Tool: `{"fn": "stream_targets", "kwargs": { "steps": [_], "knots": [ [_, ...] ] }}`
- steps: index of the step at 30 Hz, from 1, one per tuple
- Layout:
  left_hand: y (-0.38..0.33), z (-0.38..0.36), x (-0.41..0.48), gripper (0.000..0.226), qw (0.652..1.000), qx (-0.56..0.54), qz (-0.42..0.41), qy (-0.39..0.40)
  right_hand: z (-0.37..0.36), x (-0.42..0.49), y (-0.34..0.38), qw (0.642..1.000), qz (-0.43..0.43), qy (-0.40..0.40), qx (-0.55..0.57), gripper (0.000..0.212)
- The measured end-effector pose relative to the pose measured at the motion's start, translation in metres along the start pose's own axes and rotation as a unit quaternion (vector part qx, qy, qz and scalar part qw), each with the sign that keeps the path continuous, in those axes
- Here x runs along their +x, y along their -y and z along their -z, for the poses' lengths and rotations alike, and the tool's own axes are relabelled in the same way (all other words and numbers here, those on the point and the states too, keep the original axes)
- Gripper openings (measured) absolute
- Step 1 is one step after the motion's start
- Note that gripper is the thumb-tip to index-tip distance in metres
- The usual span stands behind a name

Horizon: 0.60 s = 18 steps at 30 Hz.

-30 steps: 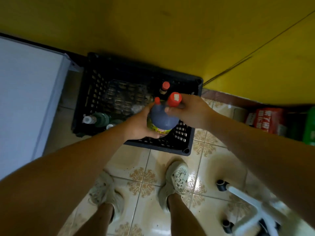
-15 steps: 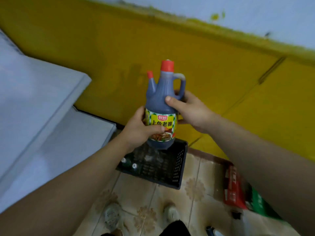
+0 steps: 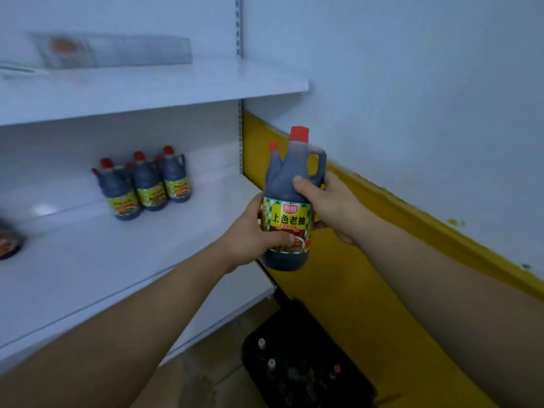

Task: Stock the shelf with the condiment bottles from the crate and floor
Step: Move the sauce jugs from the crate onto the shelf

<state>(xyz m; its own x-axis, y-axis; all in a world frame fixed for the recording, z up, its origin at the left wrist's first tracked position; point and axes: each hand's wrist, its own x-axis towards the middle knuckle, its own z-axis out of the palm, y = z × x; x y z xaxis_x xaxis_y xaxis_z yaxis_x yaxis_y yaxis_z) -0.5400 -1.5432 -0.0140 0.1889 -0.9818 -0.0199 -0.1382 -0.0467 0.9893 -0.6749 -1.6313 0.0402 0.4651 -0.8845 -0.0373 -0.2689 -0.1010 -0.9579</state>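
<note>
Raised since 0.5 s ago: dark soy sauce bottle (image 3: 290,198), upright, now level with white shelf (image 3: 88,260); left hand (image 3: 253,234) grasps its label, right hand (image 3: 326,204) its shoulder. Three matching bottles (image 3: 147,184) on shelf; black crate (image 3: 300,357) below

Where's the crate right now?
Head view, lower centre: the black crate sits on the floor beside the yellow wall, just right of the white shelf, below the held soy sauce bottle.
</note>
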Motion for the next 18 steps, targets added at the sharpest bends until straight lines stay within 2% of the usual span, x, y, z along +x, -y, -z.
{"fn": "stream_targets", "kwargs": {
  "steps": [5,9,15,18],
  "knots": [
    [0.010,0.075,-0.036,0.077,0.995,0.002,0.012,-0.099,-0.086,0.017,0.026,0.995,0.022,0.093,0.004,0.030],
    [0.032,0.133,-0.055,0.079,0.988,0.006,0.034,-0.152,-0.157,0.033,0.035,0.989,0.017,0.144,0.003,0.037],
    [0.078,0.208,-0.068,0.086,0.978,0.011,0.071,-0.198,-0.251,0.056,0.035,0.978,0.030,0.206,-0.020,0.035],
    [0.101,0.235,-0.066,0.089,0.977,0.013,0.085,-0.197,-0.283,0.068,0.025,0.976,0.011,0.218,-0.015,0.039]
  ]
}}
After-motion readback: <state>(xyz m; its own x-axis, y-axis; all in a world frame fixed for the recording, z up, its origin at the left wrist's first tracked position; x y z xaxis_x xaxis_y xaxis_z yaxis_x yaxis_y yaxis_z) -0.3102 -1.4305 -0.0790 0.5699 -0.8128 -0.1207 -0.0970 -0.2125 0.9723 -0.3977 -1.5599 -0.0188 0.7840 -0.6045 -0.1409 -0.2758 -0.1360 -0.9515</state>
